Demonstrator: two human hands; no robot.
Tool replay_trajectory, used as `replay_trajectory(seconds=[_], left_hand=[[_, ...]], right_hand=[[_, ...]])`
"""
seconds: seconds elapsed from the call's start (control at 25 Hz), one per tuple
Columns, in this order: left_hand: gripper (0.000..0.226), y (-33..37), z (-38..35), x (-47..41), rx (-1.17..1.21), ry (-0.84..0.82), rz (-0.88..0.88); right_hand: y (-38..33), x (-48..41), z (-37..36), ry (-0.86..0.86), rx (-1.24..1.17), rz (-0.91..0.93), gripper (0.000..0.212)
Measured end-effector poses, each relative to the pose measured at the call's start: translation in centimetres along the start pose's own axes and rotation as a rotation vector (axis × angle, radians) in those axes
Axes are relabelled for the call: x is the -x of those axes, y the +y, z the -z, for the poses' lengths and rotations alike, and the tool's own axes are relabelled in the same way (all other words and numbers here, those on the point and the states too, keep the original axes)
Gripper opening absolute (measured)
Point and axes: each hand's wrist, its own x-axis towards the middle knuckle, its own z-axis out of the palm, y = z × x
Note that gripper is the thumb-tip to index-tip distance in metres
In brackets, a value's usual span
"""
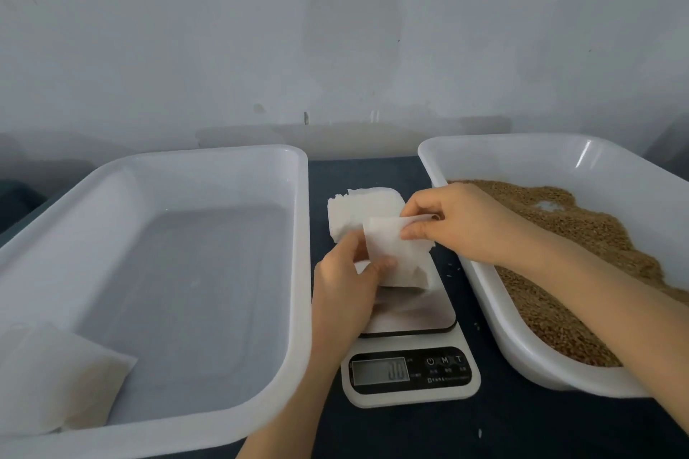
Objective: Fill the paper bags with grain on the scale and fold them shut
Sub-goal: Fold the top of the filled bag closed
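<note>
The paper bag [395, 253] is white, thin and soft-looking, slightly creased, and flat with nothing in it that I can see. I hold it over the steel platform of the scale [410, 313], tilted; I cannot tell whether its lower edge touches the platform. My left grip [346, 279] pinches the bag's left side, thumb on the front and fingers behind. My right grip [466, 220] pinches the upper right edge between thumb and fingertips, with the top corner lifted.

Just behind the scale, a stack of empty bags [358, 209] of the same white paper lies flat on the dark tabletop [410, 432].

To the left stands a white plastic tray [302, 235]. In its near left corner leans one filled bag [56, 380], plump and propped against the wall. To the right stands a second white tray [481, 287], holding brown grain [559, 309] heaped along its right side, with a bare patch of the tray's floor showing near the far end. My right forearm crosses this tray's near rim. A few loose grains [477, 326] lie on the tabletop between the scale and the right tray. The scale's display is lit, its digits too blurred to read.
</note>
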Motion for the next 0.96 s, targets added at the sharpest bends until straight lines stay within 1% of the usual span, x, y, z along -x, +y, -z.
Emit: replay_trajectory(seconds=[0.04,0.08,0.16,0.28,0.4,0.56,0.96], left_hand=[[0.024,0.0,-0.05,0.12,-0.006,0.006,-0.004],[0.018,-0.02,-0.1,0.24,0.006,0.023,-0.006],[0.015,0.0,-0.08,0.35,0.029,0.068,-0.02],[0.02,0.15,0.1,0.45,0.047,0.124,-0.041],[0.018,0.12,0.15,0.52,0.051,0.137,-0.042],[0.015,-0.14,0.09,0.53,-0.01,0.122,-0.04],[0.02,-0.36,0.08,0.28,-0.007,0.126,-0.06]], right_hand=[[0.05,0.09,-0.2,-0.014,0.026,-0.005,0.006],[0.13,0.15,-0.3,-0.018,0.045,-0.009,0.005],[0.23,0.22,-0.24,-0.008,0.057,-0.009,0.006],[0.37,0.26,0.06,0.025,0.002,-0.001,0.007],[0.66,0.35,0.34,0.035,-0.053,-0.017,0.006],[0.68,0.42,0.49,0.018,-0.026,-0.025,0.012],[0.63,0.48,0.46,0.02,0.01,-0.023,0.011]])
